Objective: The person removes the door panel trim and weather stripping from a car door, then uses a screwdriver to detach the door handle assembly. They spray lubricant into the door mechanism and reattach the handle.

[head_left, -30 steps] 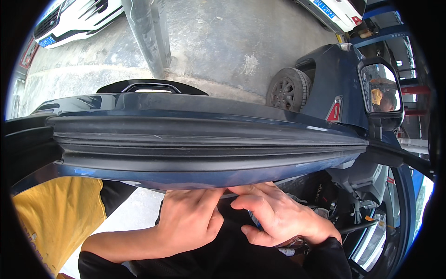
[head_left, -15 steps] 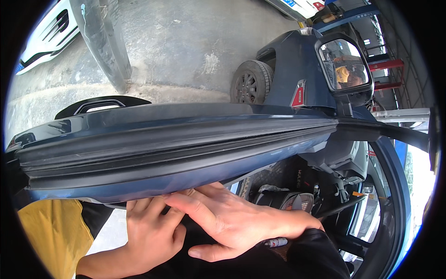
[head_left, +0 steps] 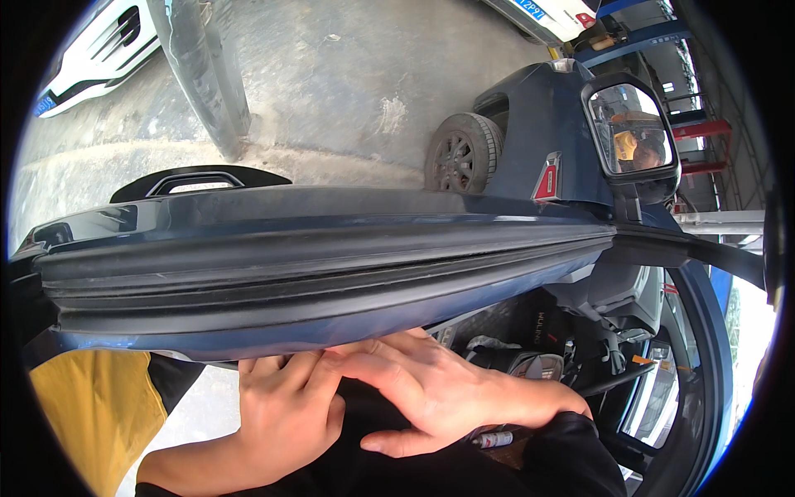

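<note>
A dark blue car door point(head_left: 348, 319), seen edge-on from above, stretches across the view, with a black rubber window seal point(head_left: 273, 282) along its top. Below its inner side are both hands, close together. My left hand point(head_left: 286, 414) reaches up to the door's inner face with its fingers extended, the tips hidden under the edge. My right hand point(head_left: 431, 385) comes in from the right, its fingers stretched against the inner side and overlapping the left fingers; its thumb stands apart. Whatever the fingertips touch is out of sight.
A side mirror point(head_left: 633, 132) juts out at the right, above the front wheel point(head_left: 464, 153). Inside the cabin, a small can point(head_left: 494, 440) lies near my right forearm. Yellow cloth point(head_left: 99, 414) hangs at lower left. A grey post point(head_left: 203, 74) stands beyond the door.
The view has shifted, so the door, mirror and wheel sit slightly farther right and lower. Both hands remain at the door's inner side in nearly the same pose.
</note>
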{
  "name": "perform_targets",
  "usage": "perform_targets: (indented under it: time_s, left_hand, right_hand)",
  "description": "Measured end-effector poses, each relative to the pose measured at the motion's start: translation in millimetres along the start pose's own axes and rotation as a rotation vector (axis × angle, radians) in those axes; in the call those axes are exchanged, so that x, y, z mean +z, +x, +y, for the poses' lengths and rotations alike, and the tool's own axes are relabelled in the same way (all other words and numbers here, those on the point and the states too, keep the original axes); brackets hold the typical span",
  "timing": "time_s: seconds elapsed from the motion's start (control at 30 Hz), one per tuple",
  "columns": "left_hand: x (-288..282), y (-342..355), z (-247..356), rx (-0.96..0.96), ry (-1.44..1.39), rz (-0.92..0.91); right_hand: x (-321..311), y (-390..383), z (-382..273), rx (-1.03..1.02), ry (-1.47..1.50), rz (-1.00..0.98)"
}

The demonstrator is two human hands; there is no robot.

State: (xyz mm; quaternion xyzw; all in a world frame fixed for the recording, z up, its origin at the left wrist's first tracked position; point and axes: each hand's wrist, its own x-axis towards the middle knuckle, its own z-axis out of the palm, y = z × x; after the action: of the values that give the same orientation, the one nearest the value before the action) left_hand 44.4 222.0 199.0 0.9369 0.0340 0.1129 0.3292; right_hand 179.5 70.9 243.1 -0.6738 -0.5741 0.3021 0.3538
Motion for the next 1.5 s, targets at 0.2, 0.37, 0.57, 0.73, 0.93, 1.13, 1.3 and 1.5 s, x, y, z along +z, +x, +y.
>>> perform_targets:
  time_s: [0.2,0.37,0.57,0.73,0.93,1.13,1.3,1.5]
  left_hand:
    - [-1.8,3.6,3.4,-0.015,-0.033,0.018]
    - [-0.1,-7.3,-3.6,-0.123,-0.204,0.083]
    - [-2.7,-2.6,-5.3,-0.096,-0.226,0.088]
    - [-1.1,-3.1,-8.5,-0.094,-0.226,0.100]
    - [-5.0,-3.3,-7.7,-0.091,-0.218,0.067]
    - [-4.2,-3.4,-7.8,-0.104,-0.250,0.076]
    - [-1.4,-4.0,-8.6,-0.087,-0.220,0.085]
    - [-7.7,2.1,-4.0,-0.136,-0.236,0.025]
  right_hand:
    - [2.6,-5.5,2.1,-0.021,-0.043,0.012]
    - [3.5,-4.0,2.0,-0.011,-0.030,0.019]
    - [-7.1,5.8,-3.3,0.007,-0.126,-0.072]
    - [-4.3,6.6,-3.6,0.062,-0.140,-0.066]
    - [-3.4,5.7,-7.0,0.127,-0.133,-0.063]
    - [-2.5,5.8,-7.8,0.141,-0.095,-0.051]
    - [-2.6,2.4,-4.0,0.107,-0.078,-0.033]
    - [-9.6,4.2,-4.8,0.129,-0.037,-0.092]
